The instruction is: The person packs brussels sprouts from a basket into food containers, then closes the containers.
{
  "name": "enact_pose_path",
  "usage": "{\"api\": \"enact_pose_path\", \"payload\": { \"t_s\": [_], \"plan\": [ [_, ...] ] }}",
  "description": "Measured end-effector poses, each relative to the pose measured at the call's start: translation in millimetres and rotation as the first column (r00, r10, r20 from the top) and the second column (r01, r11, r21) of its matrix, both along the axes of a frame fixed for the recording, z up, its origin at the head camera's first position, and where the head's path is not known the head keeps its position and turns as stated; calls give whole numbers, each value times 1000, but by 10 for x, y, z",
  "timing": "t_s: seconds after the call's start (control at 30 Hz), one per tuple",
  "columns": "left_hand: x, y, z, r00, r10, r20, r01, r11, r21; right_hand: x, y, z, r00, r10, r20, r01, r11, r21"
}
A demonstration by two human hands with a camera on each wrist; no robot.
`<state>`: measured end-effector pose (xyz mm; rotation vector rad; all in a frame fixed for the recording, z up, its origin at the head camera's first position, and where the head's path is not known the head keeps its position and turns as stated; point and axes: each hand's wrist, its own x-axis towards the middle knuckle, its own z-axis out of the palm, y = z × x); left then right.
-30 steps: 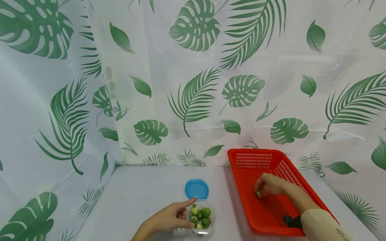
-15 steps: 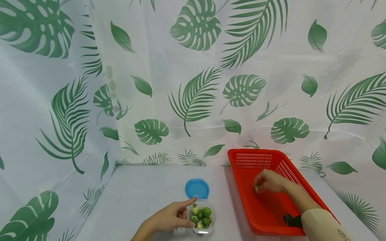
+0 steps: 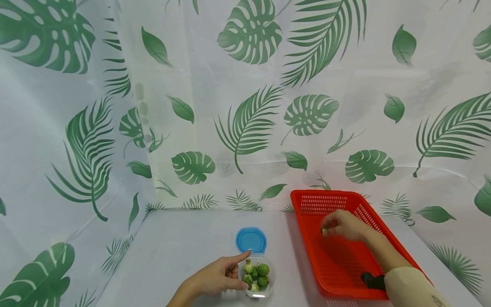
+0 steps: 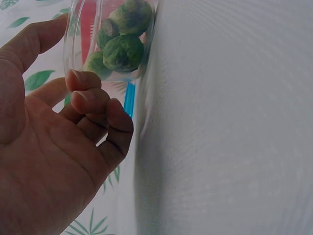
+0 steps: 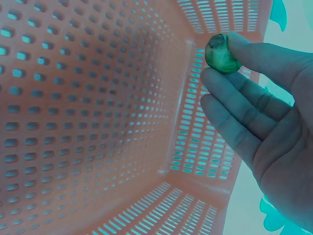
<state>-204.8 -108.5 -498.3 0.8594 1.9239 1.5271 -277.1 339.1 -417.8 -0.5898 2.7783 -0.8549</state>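
My left hand (image 3: 218, 277) spans the left side of a clear plastic tub (image 3: 271, 277), index finger by its hinge and thumb at its near side. In the left wrist view, the other fingers (image 4: 120, 122) curl in beside the tub's wall. Inside lie several green Brussels sprouts (image 3: 262, 269). A blue lid (image 3: 250, 239) lies folded back behind the tub. Over the red basket (image 3: 318, 277), my right hand (image 3: 347, 224) pinches one small Brussels sprout (image 5: 222, 54) between thumb and fingers, its cut stem end showing in the right wrist view.
The basket's slotted walls (image 5: 200, 122) rise around my right hand. A black object (image 3: 371, 280) shows under the right forearm at the basket's near end. The white table (image 3: 184, 238) meets a leaf-print sheet (image 3: 253, 183) at the back and left.
My right hand has risen from the basket floor and shifted slightly away and to the left, with the Brussels sprout in its fingertips. The left hand stays in place at the tub.
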Motion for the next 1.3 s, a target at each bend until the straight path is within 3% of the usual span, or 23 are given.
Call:
{"api": "enact_pose_path", "payload": {
  "t_s": [0.7, 1.3],
  "plan": [
    [-10, -14, -38, 1000, 0, -1, 0, 1000, 5, 68, -42, 302, 981, -41, -189, 33, 999, -41],
    [-14, -2, -14, 1000, 3, -11, -3, 1000, -8, 253, -341, 503, 913, -52, -404, 34, 998, -53]
  ]
}}
